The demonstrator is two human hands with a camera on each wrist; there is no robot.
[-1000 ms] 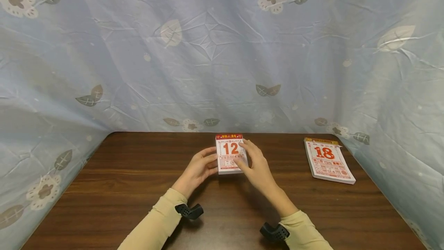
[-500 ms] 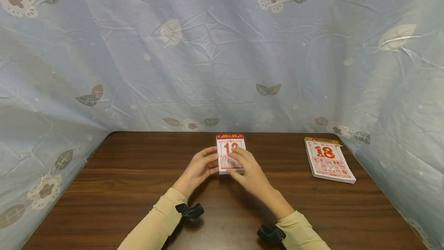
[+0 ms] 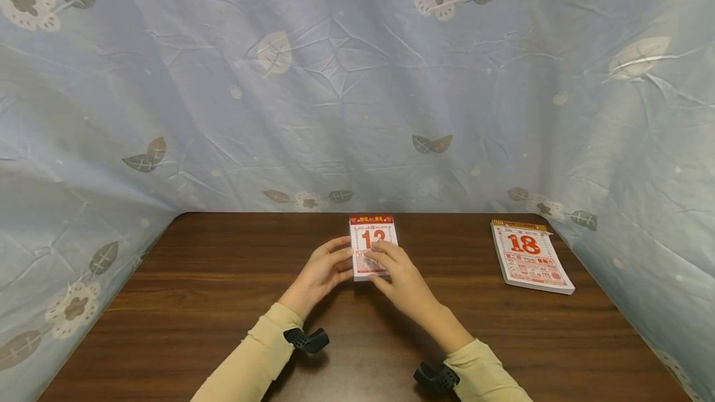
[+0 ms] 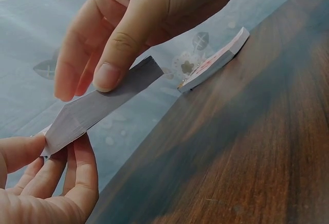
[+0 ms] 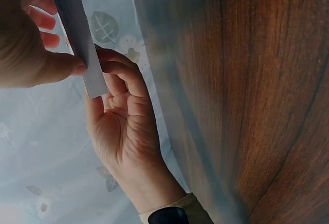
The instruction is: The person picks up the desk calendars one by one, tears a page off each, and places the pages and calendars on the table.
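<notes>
A small tear-off calendar [image 3: 372, 227] with a red header and a large red number is held up above the table at the centre of the head view. My left hand [image 3: 319, 270] grips its left side, thumb in front and fingers behind. Over the lower front of the pad lies my right hand [image 3: 410, 287], partly covering the number. In the left wrist view the right thumb touches the thick bottom edge of the calendar [image 4: 87, 113], while its fingers reach over the front page. Whether those fingertips press the page is hidden.
A second tear-off calendar [image 3: 525, 245], showing 18, lies at the right of the dark wooden table [image 3: 212, 309]. A pale blue flowered cloth [image 3: 335, 123] hangs behind the table and along both sides.
My right hand has moved left and slightly down across the page, its thumb now at the calendar's bottom edge. The left hand keeps its grip, and the calendar has shifted slightly right.
</notes>
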